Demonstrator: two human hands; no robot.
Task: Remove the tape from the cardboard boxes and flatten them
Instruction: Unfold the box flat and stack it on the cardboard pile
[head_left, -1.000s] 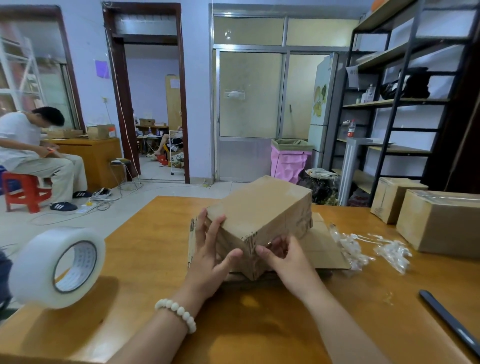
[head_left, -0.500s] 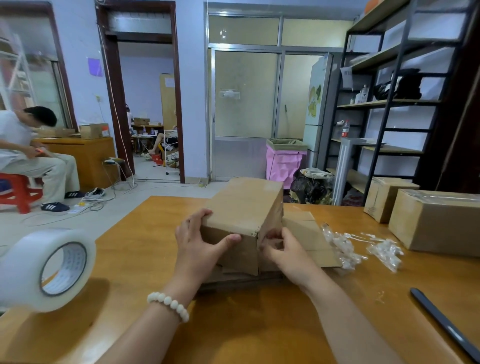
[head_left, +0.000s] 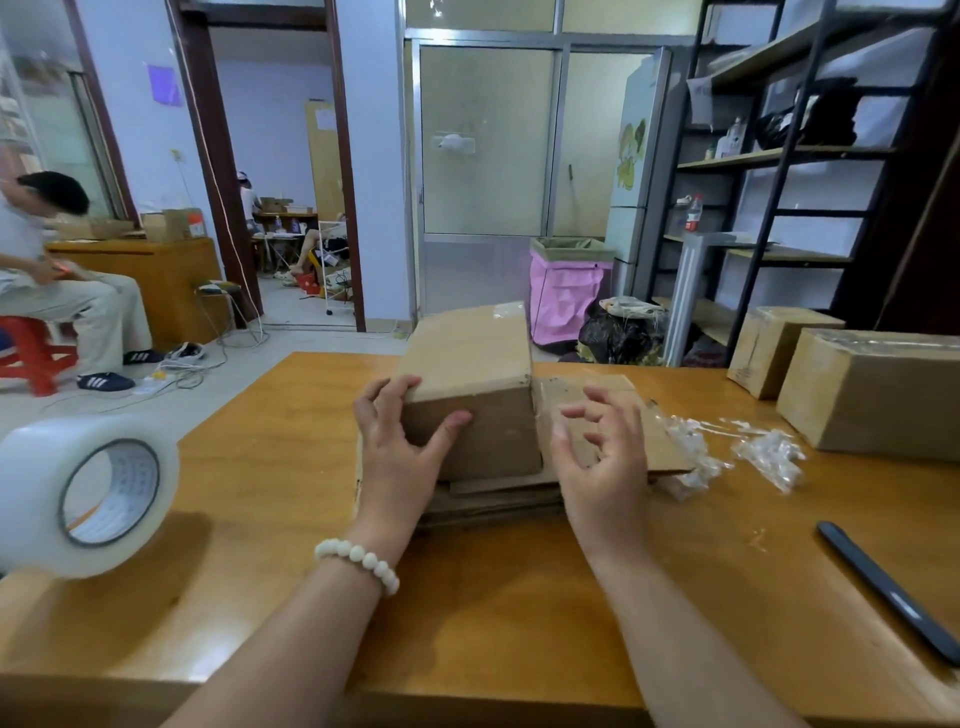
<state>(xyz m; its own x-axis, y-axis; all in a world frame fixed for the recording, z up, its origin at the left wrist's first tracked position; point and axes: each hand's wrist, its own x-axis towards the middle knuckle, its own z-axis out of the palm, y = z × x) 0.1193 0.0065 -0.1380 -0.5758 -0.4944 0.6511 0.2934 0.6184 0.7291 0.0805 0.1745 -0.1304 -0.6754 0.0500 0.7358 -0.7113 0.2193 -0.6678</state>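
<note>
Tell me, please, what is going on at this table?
A person is working on a cardboard box that sits on flattened cardboard on the table. The left hand grips its near left corner; the right hand hovers beside it, holding nothing. Crumpled tape lies to the right, near two more boxes.

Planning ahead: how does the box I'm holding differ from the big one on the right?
Your held box sits on flattened cardboard, gripped by your left hand; big box rests untouched on the table. Big box's top is glossy with tape; held box's mostly bare. Both unflattened.
</note>
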